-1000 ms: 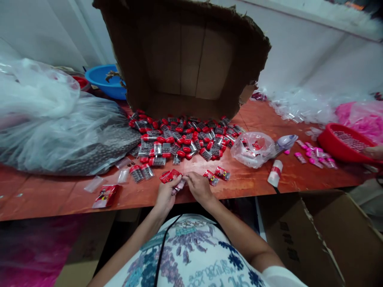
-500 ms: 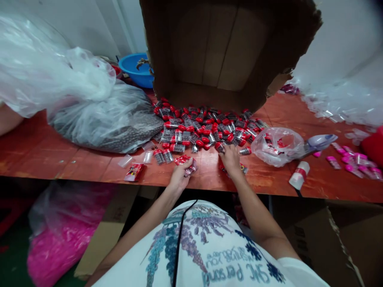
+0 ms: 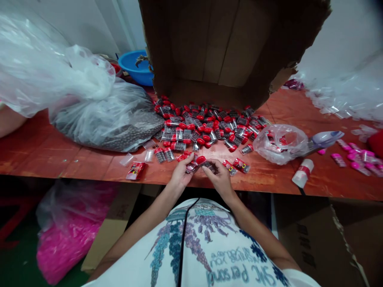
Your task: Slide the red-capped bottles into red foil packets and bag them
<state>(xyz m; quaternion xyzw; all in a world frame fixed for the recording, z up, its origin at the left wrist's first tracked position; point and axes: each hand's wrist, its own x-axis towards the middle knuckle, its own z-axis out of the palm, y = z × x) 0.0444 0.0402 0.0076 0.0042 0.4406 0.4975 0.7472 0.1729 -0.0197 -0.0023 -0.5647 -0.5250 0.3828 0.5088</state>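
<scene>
Centrally, one red-capped container [image 3: 211, 166], clear-bodied with dark contents: pinched between thumb and fingers of the right hand [image 3: 222, 176], its cap toward the left hand [image 3: 179, 173]. Red packets [image 3: 183, 156]: gripped in the left hand, between thumb and curled fingers, edges showing past the thumb; exact count cannot be told. Heap of like red-capped containers [image 3: 206, 129]: on the table [image 3: 263, 181], beyond both hands. Two loose printed packets [image 3: 241, 165]: just right of the right hand. One further packet [image 3: 136, 170]: left of the left hand, well apart. Clear bag [image 3: 279, 149], red pieces inside: farther right of the right hand.

Markings: packets printed red with yellow and dark figures, lettering too small to read. Shirt [image 3: 209, 227], below the hands: upside-down lettering, "Person" legible in part. Carton [image 3: 318, 239], below and right of the right hand: dark characters, unreadable.

Pose: forearms converging from either side of the shirt; hands near each other, fingertips turned inward.
</scene>
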